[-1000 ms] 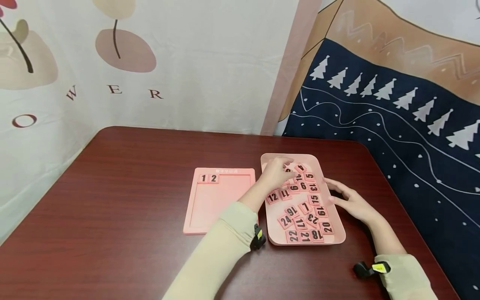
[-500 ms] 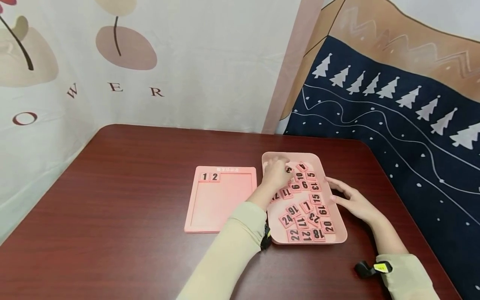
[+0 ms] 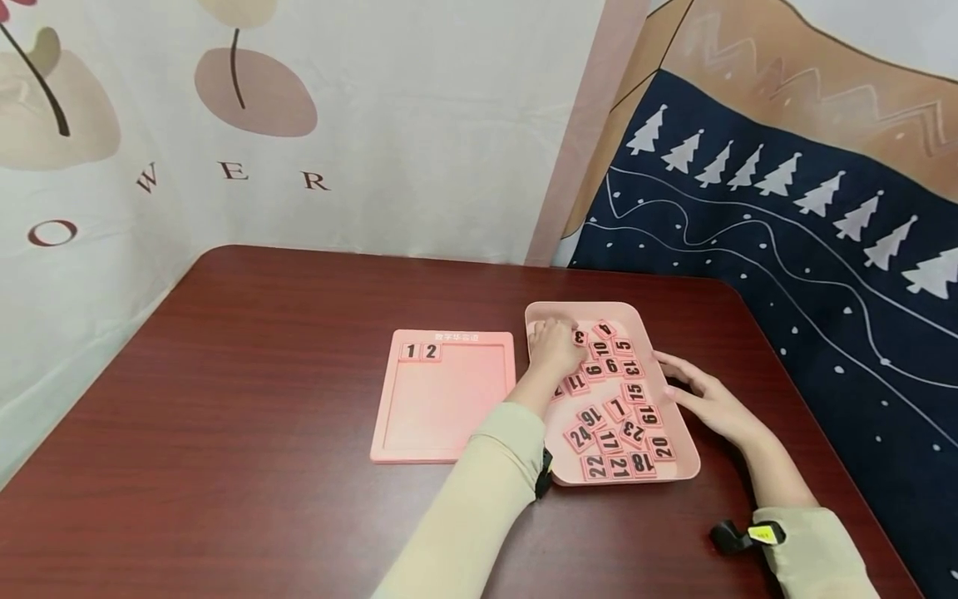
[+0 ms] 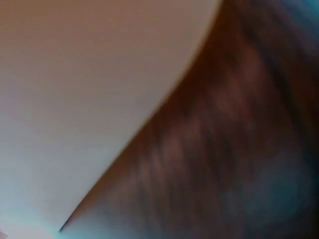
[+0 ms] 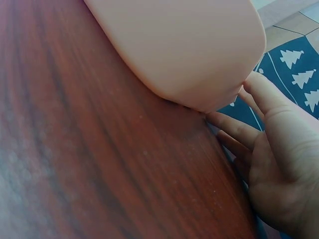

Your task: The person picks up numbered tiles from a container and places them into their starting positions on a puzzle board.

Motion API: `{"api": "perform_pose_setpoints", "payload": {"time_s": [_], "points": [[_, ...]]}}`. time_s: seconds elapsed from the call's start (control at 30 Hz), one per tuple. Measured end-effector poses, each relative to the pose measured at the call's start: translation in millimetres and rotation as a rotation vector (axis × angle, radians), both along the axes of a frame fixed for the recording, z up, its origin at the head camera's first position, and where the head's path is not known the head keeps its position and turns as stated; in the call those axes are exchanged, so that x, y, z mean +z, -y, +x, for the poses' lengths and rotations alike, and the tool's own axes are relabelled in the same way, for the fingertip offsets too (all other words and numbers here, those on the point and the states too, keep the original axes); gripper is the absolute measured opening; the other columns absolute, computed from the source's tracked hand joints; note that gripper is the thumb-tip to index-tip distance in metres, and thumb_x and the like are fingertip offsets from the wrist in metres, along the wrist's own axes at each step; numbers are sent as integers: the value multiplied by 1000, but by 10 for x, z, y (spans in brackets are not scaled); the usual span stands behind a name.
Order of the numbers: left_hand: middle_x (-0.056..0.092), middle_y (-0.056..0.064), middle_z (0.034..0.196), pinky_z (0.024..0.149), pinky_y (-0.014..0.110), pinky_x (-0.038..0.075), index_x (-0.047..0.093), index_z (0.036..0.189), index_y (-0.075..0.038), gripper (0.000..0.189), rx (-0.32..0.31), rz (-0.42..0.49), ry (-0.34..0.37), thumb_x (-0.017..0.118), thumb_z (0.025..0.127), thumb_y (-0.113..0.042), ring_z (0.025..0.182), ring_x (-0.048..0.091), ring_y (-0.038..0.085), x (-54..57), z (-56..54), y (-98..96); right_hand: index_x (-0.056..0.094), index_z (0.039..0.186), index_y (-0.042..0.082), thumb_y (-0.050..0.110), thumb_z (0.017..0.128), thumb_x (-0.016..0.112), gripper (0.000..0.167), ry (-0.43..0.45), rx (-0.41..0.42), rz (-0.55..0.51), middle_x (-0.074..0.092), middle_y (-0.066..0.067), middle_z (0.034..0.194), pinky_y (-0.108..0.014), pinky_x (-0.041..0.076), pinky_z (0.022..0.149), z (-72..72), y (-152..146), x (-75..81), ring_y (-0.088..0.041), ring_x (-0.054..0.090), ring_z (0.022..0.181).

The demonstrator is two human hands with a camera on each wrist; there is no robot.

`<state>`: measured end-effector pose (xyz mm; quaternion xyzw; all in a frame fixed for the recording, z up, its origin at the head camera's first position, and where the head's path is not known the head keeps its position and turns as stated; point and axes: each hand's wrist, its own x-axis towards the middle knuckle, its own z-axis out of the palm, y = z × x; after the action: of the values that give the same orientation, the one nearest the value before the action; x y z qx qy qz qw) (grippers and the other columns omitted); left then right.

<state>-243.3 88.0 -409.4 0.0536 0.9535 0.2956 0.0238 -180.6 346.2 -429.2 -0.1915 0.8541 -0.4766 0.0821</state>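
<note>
My left hand is over the far left part of a pink tray, its fingers bent down among number tiles. A 3 tile shows right beside that hand. The fingertips are hidden, so whether they pinch a tile cannot be seen. My right hand rests against the tray's right side with loosely extended fingers. In the right wrist view, thumb and fingertips of the right hand touch the tray's outer wall. The left wrist view shows only blurred surfaces, no fingers.
Left of the tray lies a square pink board with a 1 tile and a 2 tile in its top left corner. Several loose tiles spread across the tray, some turned. Both stand on a dark red-brown table, with printed curtains behind.
My left hand has shifted slightly across the tray's far left part and its fingers have bent down, leaving the 3 tile more visible. The right hand stays at the tray's side.
</note>
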Motion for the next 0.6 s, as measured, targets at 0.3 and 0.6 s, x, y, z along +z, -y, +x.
{"api": "perform_pose_setpoints", "payload": {"time_s": [0.3,0.6], "points": [[59,1,110,94,35,33,69,111,-17,32,2,80,1,76,79,-21,106,46,21,39,28,17,32,150,12,13,99,53,55,3,1,-2,43,-21,139,-14,36,90,9,-5,-1,1,43,118],[59,1,101,93,34,32,71,102,-12,28,28,123,16,79,76,-20,102,45,20,55,34,24,32,150,12,14,99,53,55,16,-4,-6,42,-20,141,-14,36,90,8,6,12,1,43,119]]}}
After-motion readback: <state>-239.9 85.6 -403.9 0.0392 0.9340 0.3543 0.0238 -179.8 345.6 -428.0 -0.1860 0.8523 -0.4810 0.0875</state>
